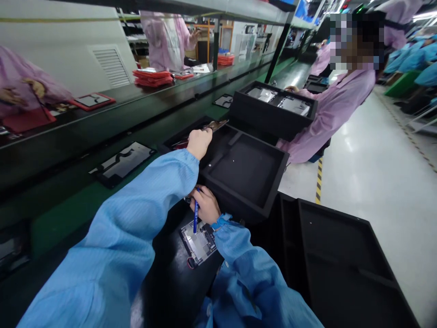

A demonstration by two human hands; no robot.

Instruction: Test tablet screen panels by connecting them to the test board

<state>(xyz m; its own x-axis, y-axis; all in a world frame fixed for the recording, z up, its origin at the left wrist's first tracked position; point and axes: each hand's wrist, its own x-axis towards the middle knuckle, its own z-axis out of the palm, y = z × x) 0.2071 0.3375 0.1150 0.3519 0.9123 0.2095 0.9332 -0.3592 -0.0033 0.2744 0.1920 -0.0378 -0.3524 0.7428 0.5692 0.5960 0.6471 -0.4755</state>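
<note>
**Panel at the tray, pen on the board**

My left hand (200, 143) is closed on a thin shiny panel (214, 125) at the far rim of the black foam tray (246, 173). My right hand (205, 206) grips a blue pen (195, 218), tip down on the open device (200, 245), which lies on the dark counter (167, 278) just beside the tray. Any print on the device is too small to read.

Black bench (170, 282) right under me, and flat on it lies the opened device (198, 243) (metal insides facing up). Just beyond it sits the deep foam tray (246, 173). To my left, the green belt (68, 214) carries a black carrier (123, 164) with a panel, and a second carrier (223, 101) further along.
</note>
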